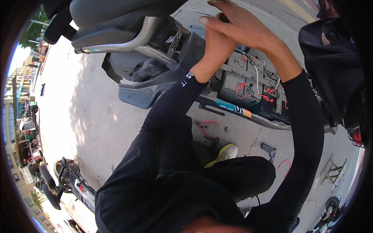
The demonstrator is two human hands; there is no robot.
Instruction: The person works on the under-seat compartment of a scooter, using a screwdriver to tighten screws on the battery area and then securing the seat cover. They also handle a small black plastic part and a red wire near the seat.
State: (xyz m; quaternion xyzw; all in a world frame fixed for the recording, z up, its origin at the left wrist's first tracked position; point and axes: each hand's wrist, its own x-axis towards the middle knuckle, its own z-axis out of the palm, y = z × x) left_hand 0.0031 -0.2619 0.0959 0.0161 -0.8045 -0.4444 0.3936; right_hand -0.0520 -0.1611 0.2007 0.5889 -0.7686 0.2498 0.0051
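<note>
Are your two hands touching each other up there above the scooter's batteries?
Touching. The head view shows the right hand laid over the left hand, its fingers wrapped across it with no gap, above the batteries.

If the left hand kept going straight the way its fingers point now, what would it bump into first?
The left hand points up and already presses against the right hand, which wraps over it around a small dark object. So it would meet the right hand's palm first; depth is hard to judge.
</note>
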